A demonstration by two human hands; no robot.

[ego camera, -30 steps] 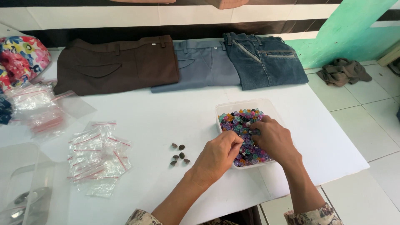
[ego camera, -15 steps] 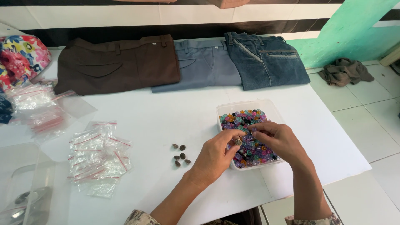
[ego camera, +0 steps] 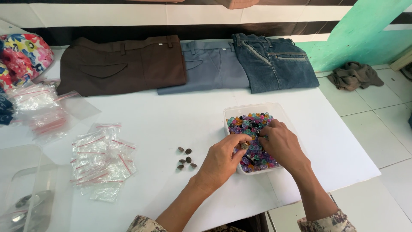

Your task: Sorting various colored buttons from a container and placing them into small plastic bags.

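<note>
A white table [ego camera: 141,129] fills most of the view, its far edge against the wall at twelve o'clock; the wall [ego camera: 98,15] is banded in white and black stripes; at two o'clock a mint-green pillar [ego camera: 365,34] slants down to the floor; the floor [ego camera: 386,124] at three o'clock is laid with pale square tiles with dark joints; a crumpled grey-brown cloth [ego camera: 354,75] lies on it beside the pillar; even daylight, soft shadows.
</note>
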